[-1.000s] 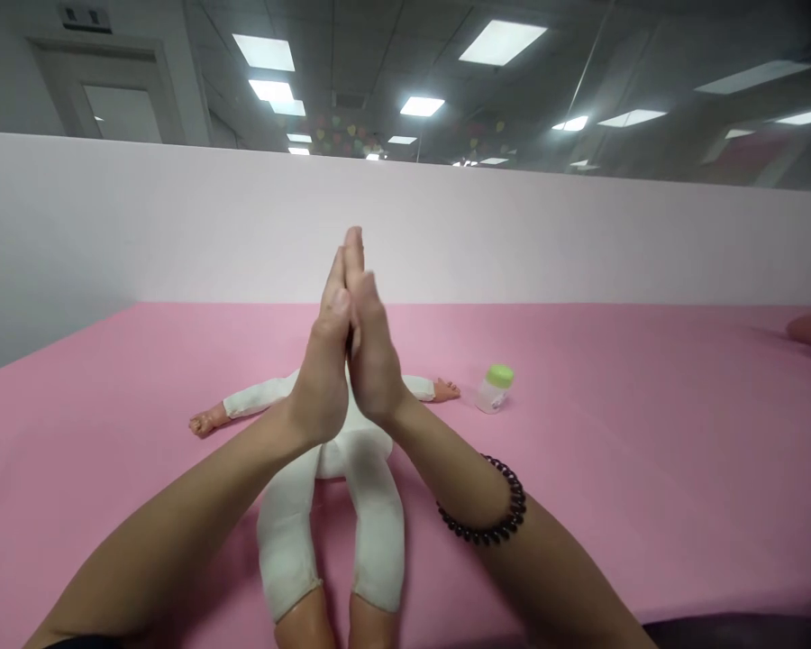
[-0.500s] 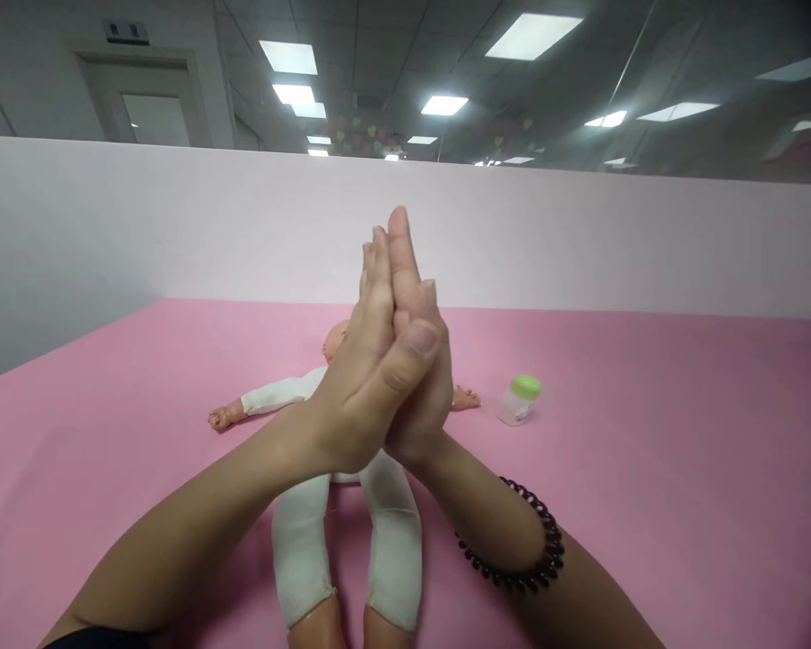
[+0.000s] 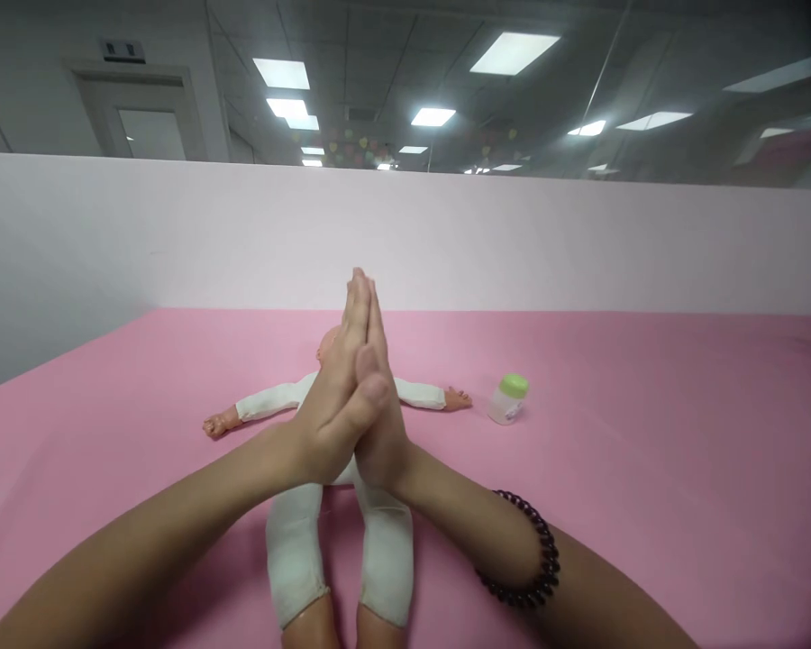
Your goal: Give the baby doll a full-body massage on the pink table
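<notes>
My left hand and my right hand are pressed palm to palm, their fingers straight and pointing up and away. Neither shows anything held between the palms. Behind and below them a baby doll in white cloth lies on its back on the pink surface, arms spread wide and legs toward me. My hands hide its torso and most of its head. A dark coiled band circles my right forearm.
Right of the doll's hand a small clear bottle with a green cap stands on the pink surface. A white low wall rises along the far edge. Beyond it are a door and ceiling lights.
My joined hands have moved down and slightly left, and their fingers line up more closely. More of the doll's arm on the right shows. The doll and bottle stay in place.
</notes>
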`<state>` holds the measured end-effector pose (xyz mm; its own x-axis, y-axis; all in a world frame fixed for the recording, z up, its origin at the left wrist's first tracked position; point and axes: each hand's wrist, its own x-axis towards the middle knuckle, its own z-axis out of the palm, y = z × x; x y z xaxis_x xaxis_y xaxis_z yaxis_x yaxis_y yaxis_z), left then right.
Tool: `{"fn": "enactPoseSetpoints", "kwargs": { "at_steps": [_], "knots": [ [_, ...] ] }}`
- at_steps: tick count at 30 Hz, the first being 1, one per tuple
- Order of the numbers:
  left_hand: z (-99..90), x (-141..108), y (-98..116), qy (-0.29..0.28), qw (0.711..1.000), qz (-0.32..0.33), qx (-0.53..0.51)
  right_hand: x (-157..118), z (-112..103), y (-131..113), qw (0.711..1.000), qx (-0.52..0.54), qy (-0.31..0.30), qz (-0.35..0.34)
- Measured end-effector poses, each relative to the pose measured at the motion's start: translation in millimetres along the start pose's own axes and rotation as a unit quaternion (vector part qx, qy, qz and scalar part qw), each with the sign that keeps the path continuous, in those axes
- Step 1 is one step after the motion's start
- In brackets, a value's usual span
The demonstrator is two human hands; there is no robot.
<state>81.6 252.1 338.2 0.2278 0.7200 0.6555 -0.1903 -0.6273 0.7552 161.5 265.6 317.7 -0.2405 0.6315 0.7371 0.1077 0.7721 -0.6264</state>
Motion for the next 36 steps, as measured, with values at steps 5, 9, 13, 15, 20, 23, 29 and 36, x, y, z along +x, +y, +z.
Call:
{"fn": "enactPoseSetpoints", "kwargs": {
  "at_steps": [5, 9, 13, 15, 20, 23, 29, 36],
  "knots": [
    [-36.9, -32, -47, -0.154, 0.963, 0.026, 0.222, -34, -15, 41, 0.996, -0.010, -0.079, 0.026],
    [-64.0, -44, -74, -0.216, 0.925, -0.066, 0.305, -44, -32, 66, 0.984, -0.055, -0.150, 0.082],
    [-77.1, -51, -85, -0.200, 0.920, -0.129, 0.312, -47, -41, 81, 0.968, -0.114, -0.199, 0.096],
    [-80.2, -52, -88, -0.187, 0.923, -0.140, 0.304, -49, -42, 86, 0.962, -0.141, -0.216, 0.091],
    [-85.8, -51, -93, -0.183, 0.935, -0.152, 0.263, -48, -47, 88, 0.952, -0.157, -0.251, 0.083],
    [-89.6, -48, -93, -0.184, 0.938, -0.154, 0.250, -46, -51, 89, 0.951, -0.144, -0.259, 0.093],
    [-97.1, -43, -98, -0.220, 0.933, -0.144, 0.246, -46, -56, 96, 0.945, -0.117, -0.283, 0.117],
    [-99.6, -40, -106, -0.254, 0.896, -0.177, 0.319, -41, -55, 107, 0.937, -0.126, -0.293, 0.144]
  ]
}}
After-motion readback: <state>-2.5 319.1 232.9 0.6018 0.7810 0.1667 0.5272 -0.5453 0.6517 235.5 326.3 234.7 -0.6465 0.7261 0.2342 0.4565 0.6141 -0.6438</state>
